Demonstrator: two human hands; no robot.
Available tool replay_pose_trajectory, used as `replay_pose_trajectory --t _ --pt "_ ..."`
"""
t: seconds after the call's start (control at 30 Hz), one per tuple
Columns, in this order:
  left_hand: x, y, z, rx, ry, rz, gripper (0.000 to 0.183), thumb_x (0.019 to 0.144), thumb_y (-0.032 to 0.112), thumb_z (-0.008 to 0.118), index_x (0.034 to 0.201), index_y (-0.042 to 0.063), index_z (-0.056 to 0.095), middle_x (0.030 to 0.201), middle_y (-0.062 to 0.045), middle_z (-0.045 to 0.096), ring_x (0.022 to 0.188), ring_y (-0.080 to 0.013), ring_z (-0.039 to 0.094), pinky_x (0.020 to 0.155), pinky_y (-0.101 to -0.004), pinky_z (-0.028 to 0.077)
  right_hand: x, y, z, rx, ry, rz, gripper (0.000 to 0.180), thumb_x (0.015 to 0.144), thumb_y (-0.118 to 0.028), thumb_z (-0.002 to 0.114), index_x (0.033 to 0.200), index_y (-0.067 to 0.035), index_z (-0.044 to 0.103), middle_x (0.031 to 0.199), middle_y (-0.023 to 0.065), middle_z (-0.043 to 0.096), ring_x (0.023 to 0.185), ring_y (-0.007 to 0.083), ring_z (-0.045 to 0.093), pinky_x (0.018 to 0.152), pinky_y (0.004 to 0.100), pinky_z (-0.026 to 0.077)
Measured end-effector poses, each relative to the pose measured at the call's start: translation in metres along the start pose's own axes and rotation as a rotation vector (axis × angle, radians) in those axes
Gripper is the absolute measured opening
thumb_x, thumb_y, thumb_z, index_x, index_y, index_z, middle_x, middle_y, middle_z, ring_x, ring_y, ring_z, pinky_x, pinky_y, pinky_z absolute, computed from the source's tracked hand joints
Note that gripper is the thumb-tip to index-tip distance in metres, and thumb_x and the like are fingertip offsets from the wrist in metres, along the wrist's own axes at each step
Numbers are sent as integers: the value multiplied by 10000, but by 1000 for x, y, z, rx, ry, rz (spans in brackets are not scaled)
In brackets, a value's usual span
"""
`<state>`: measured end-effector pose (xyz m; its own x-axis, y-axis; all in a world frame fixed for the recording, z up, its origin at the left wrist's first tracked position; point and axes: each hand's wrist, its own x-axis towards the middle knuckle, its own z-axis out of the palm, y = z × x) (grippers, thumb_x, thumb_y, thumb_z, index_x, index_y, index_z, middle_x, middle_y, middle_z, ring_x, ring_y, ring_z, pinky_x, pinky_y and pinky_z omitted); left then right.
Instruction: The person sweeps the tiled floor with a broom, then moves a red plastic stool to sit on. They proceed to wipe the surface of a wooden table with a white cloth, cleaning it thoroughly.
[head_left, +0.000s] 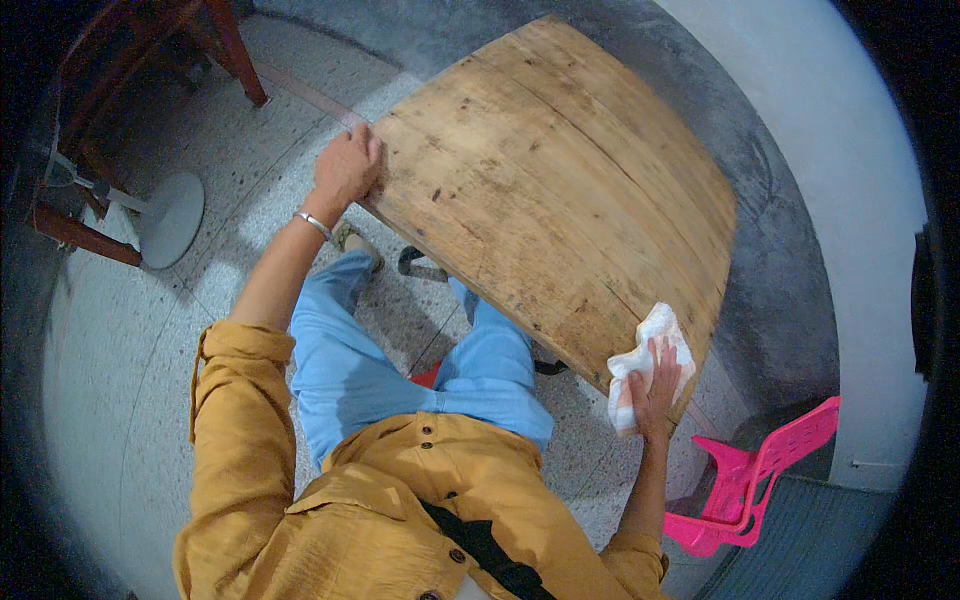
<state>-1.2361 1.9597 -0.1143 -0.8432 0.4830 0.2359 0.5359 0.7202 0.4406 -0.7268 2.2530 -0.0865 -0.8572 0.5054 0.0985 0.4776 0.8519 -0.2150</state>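
A wooden table of joined planks, stained and marked with dark knots, stands in front of me at a slant. My left hand is curled over its near left corner, fingers bent on the edge. At the near right corner, my right hand lies flat on a crumpled white cloth, pressing it to the planks with the fingers a little apart. Part of the cloth is hidden under the palm and hangs by the table's edge.
A pink plastic chair is on the floor at right, near a ribbed grey mat. At upper left stand reddish-brown wooden furniture legs beside a round grey base. A pale wall curves along the right. The floor is speckled.
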Motion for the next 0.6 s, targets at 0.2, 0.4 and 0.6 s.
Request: replay_pose_trajectory --t 0.2,0.4,0.6 --pt "-79 151 -68 -1177 -476 360 535 996 417 433 1325 -1 495 1274 -118 575 1181 -242 540 1028 -368 406 96 -85 35 -15 49 -152 650 862 -395 599 1440 -170 401 1526 153 280 1414 394 191 1120 583 115" --pt "-202 280 -165 -2316 -936 658 469 955 352 506 1225 -29 550 1263 -205 556 1161 -355 559 1027 -475 395 194 -212 80 78 175 -453 558 881 -465 547 1381 -229 475 1466 144 377 1349 398 311 1085 593 206" --pt "-255 299 -199 -2823 -1187 20 565 935 374 542 1310 -45 493 1233 -237 551 1124 -326 576 985 -453 433 156 -180 62 66 16 -397 581 894 -448 537 1428 -254 419 1510 123 318 1397 367 242 1132 544 148"
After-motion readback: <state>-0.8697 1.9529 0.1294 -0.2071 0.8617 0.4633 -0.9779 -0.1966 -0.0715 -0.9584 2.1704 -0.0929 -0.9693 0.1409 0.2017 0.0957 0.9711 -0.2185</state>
